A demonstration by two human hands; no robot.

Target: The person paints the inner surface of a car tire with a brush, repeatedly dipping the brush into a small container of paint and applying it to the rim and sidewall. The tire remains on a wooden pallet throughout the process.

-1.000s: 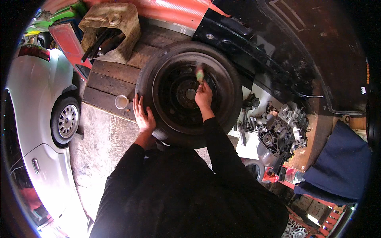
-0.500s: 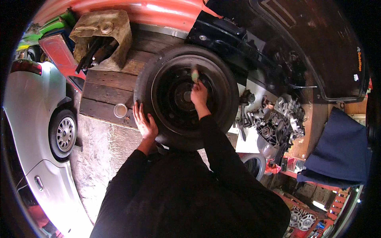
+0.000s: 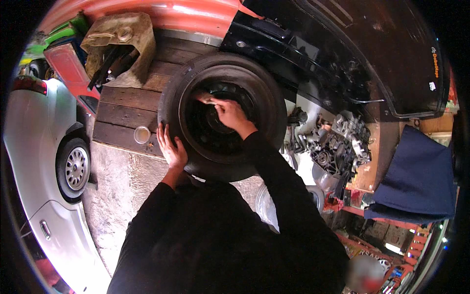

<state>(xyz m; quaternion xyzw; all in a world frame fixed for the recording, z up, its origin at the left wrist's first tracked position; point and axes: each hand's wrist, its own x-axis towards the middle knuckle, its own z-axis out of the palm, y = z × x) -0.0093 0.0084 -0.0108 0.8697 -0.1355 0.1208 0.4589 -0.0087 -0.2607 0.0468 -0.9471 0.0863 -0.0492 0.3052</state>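
A car wheel (image 3: 169,98), its black tyre fitted on a dark steel rim (image 3: 188,132), lies flat on a wooden plank table. My left hand (image 3: 172,151) rests on the near left side of the tyre, fingers spread and holding nothing. Over the rim, my right hand (image 3: 231,116) is closed around a small brush (image 3: 204,98). The brush's tip points left, against the upper left inside of the rim, and is partly blurred. A small clear cup (image 3: 142,134) stands on the planks left of the tyre.
A cut-open canister (image 3: 120,41) holding dark tools sits at the table's far left. Engine parts (image 3: 338,147) lie to the right, below black car panels (image 3: 303,54). A silver car (image 3: 46,147) stands at left; dark blue cloth (image 3: 416,176) hangs at right.
My right hand has swung the brush from the far middle of the rim to its left side. My left hand stays on the tyre. The whole view has shifted slightly.
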